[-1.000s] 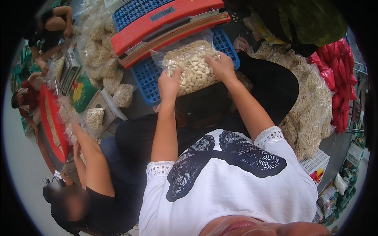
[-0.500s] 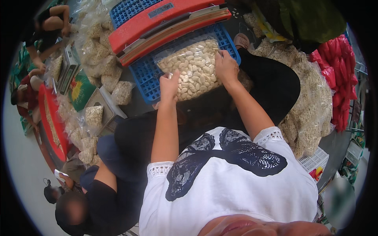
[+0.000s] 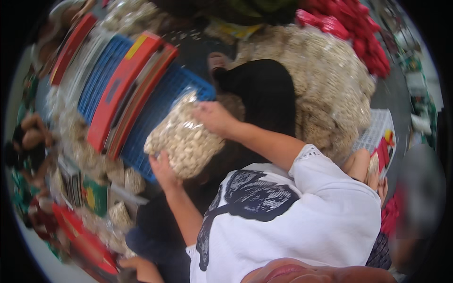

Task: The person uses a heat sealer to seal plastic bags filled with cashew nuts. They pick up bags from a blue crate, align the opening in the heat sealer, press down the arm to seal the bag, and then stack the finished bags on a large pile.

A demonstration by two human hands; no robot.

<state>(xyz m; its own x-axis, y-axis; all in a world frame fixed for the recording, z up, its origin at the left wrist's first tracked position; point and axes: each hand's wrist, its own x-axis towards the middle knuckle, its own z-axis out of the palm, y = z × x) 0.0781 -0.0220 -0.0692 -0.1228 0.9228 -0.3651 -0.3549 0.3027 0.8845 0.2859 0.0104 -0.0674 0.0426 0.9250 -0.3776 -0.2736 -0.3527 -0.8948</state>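
Note:
A clear plastic bag of pale, flat beans or seeds (image 3: pixel 191 144) hangs tilted between my hands, above the near part of a blue plastic crate (image 3: pixel 188 79). My left hand (image 3: pixel 165 170) is closed on its lower left corner, thumb on top. At the upper right edge, my right hand (image 3: pixel 215 119) grips the plastic with bent fingers. Just left of the bag, a long red device like a bag sealer (image 3: pixel 121 89) lies across the crate. Motion blurs the bag somewhat, and the fingers beneath it are hidden.
To the right rises a big heap of filled bags (image 3: pixel 311 89), with red plastic bags (image 3: pixel 351 30) behind it. More filled bags (image 3: pixel 89 146), a green package (image 3: pixel 96 195) and a red tray (image 3: pixel 85 238) lie left. Other people sit along the left and near edges.
The view has swung, so the crate and red device now appear further left and steeper. The bag has turned and tilted in my hands; both still hold it.

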